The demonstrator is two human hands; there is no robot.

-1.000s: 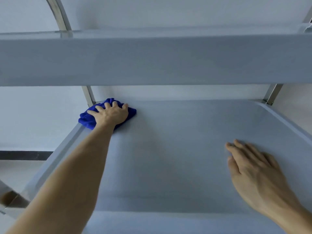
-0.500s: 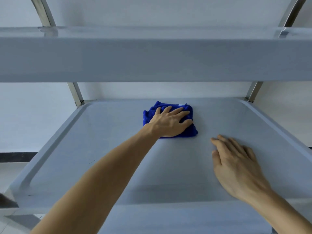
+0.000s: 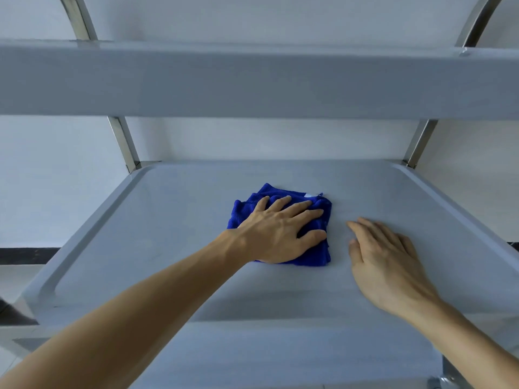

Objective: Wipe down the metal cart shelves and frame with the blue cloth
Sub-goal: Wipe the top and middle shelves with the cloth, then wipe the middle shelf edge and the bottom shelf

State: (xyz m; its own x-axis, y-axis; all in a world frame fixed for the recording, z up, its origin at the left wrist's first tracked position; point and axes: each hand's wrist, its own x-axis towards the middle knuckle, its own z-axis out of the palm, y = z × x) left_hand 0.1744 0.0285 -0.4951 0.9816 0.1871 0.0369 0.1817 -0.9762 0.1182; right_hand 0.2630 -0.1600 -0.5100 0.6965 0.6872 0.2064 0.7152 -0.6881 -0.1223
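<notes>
A folded blue cloth [image 3: 314,255] lies near the middle of the grey metal cart shelf [image 3: 157,234]. My left hand [image 3: 278,231] presses flat on the cloth with straight, spread fingers and covers most of it. Just right of the cloth, my right hand [image 3: 387,262] rests palm down on the bare shelf, holding nothing. The upper shelf [image 3: 252,82] spans the view above the hands.
Shiny frame posts rise at the back left corner [image 3: 123,141] and back right corner [image 3: 418,144]. The shelf has a raised rim on its left side [image 3: 84,234] and right side [image 3: 460,209]. A white wall stands behind the cart. A dark floor strip [image 3: 25,255] shows at left.
My left hand has slid the cloth from the shelf's back left corner rightward to the middle and then nearer. The cloth now lies close beside my right hand.
</notes>
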